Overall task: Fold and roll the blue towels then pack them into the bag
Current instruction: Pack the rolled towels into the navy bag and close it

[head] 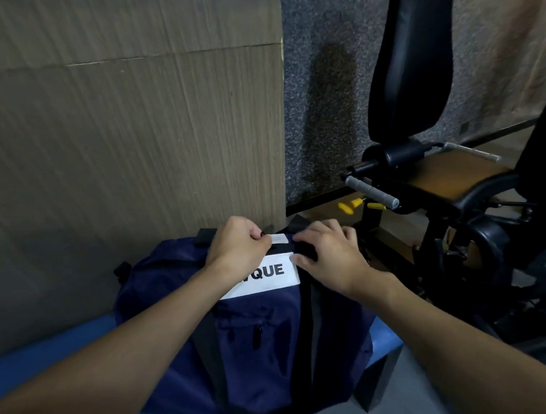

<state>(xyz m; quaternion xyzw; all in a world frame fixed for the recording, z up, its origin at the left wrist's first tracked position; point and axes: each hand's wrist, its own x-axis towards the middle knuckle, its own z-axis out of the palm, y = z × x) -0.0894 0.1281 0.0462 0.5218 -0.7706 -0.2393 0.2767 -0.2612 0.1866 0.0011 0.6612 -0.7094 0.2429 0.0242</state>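
1 view, from a wide-angle camera worn on the person's head. It looked forward and down, close over both forearms, which entered from the bottom edge and met at the left hand and right hand on the bag, just below centre frame. The wall filled the upper left; an exercise machine stood at the right edge.

Bold black capitals "QUE" stand on a white rectangular label near the 12 o'clock end of the navy-blue fabric bag (letters toward 9 o'clock lie hidden under the left hand and its wrist).
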